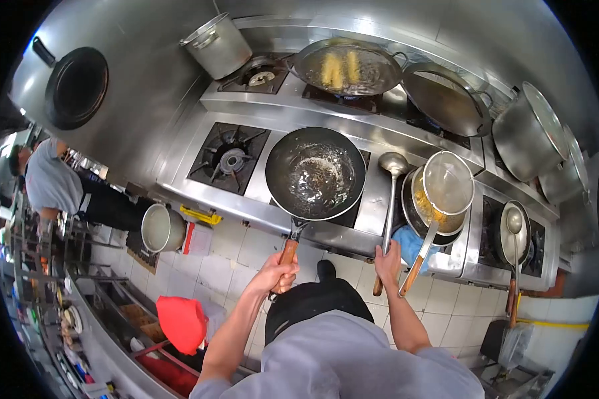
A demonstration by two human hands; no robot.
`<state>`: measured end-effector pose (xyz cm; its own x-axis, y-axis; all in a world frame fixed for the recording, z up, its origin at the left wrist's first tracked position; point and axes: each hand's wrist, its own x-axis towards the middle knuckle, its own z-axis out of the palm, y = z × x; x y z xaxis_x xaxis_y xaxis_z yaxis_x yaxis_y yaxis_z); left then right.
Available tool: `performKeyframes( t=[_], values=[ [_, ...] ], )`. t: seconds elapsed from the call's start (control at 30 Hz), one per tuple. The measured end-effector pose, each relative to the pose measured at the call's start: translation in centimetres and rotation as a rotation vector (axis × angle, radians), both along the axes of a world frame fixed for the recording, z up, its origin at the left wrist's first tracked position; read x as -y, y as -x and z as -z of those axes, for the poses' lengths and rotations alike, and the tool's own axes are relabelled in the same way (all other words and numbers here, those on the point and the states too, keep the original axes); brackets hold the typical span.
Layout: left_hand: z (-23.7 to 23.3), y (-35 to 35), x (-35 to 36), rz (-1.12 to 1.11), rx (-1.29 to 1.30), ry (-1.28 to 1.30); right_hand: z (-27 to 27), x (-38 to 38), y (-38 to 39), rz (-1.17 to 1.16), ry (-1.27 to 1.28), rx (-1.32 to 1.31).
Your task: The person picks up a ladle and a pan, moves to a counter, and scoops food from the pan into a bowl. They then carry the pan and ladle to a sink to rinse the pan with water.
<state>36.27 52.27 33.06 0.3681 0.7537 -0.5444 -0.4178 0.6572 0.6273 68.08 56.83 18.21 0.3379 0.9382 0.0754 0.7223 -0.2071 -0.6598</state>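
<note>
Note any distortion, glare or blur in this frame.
Head view: heavy fisheye, black corners, stove edges bowed; glare on the steel wall and in the wok; left hand on the wok handle and right hand on the ladle both sharp; far-left person softer.

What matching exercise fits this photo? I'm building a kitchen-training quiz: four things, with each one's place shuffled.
1 front wok
2 ladle
3 mesh skimmer
4 black pan

A hanging on the steel wall
B handle in the right hand
C handle in the left hand
D resting over the pot of yellow food

Pairs: 1-C, 2-B, 3-D, 4-A
</note>
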Motion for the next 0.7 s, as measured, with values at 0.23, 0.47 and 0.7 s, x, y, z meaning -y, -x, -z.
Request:
performKeyframes(
  t=[0.23, 0.47, 0.7],
  values=[
    [3.3, 1.2, -5.3, 0.123, 0.024, 0.002, 0.3, 3.0, -4.4, 0.194, 0.027, -0.934],
    [6.2, 2.6, -6.5, 0.181, 0.006, 0.030, -10.6, 7.5, -2.4, 0.249, -0.030, -1.873],
    [7.8, 4.9, -6.7, 0.179, 0.117, -0.009, -12.0, 6.6, -1.1, 0.220, -0.176, -1.652]
  ],
)
